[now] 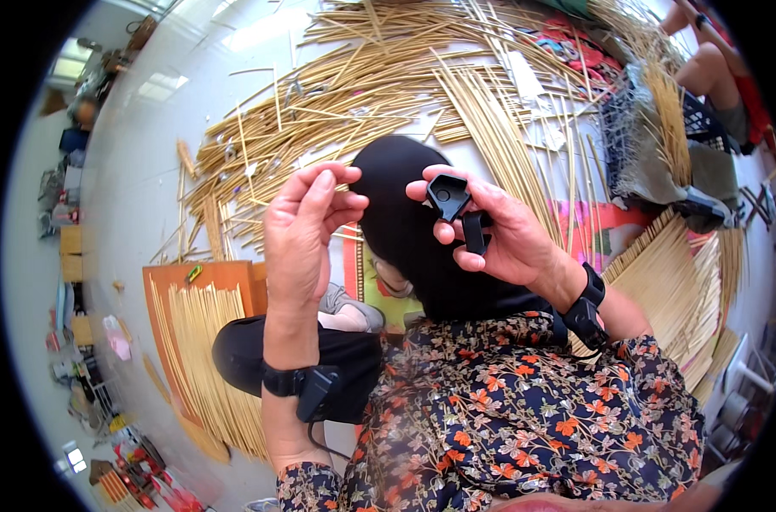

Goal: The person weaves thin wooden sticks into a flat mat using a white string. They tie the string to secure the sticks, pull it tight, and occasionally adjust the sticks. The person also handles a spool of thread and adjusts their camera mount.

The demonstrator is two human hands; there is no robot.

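My left hand (301,218) is raised at the centre left, its fingers curled and the thumb close against the index finger. Whatever may be between those fingertips is hidden. To its right, my right hand (511,230) grips a small black plastic holder (447,198) with an angular, hollow cup and a round mark inside. A short black loop (475,232) hangs below the cup, between my fingers. Each wrist wears a black strap with a box-like module: the left module (318,392) has a cable, and the right module (586,322) sits near my sleeve.
Long straw-coloured stalks (337,94) lie heaped across the floor ahead. Sorted stalks rest on an orange-brown board (160,286) at left and in a bundle (661,290) at right. A dark crate (703,124) stands far right, beside another person's bare leg (708,77).
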